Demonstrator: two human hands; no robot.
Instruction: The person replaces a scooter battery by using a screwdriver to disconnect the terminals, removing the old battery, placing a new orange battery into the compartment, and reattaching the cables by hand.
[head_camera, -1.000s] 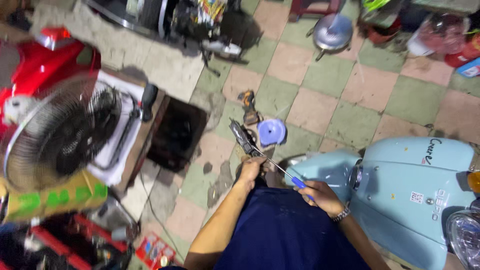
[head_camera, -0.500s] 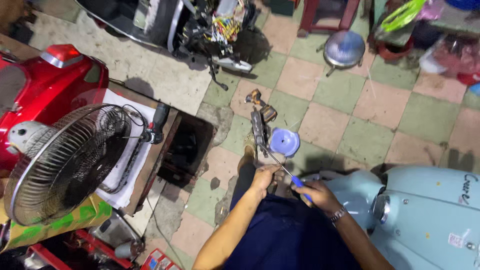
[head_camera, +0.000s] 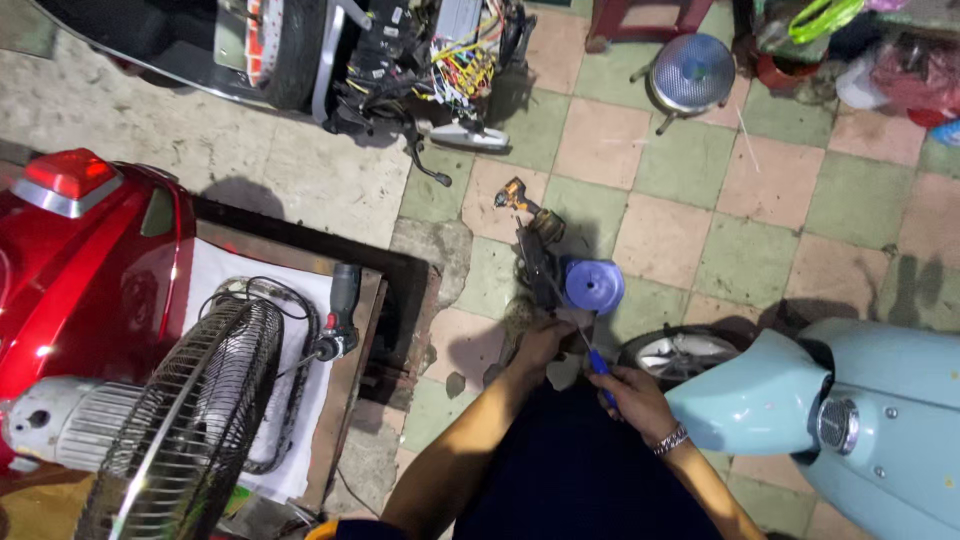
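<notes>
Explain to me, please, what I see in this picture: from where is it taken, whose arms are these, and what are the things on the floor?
The picture comes from a camera worn on a person's head, looking down, so both bare arms at the bottom are that person's own. The right hand, with a bracelet at the wrist, holds a blue-handled screwdriver. The left hand rests on a dark part low on the floor; what it is, I cannot tell. Just beyond the hands lie a blue round lid and a cordless drill on the checked tile floor. To the right stands a pale blue scooter. To the left are a red scooter and a standing fan. At the top is an opened scooter with coloured wires showing.
</notes>
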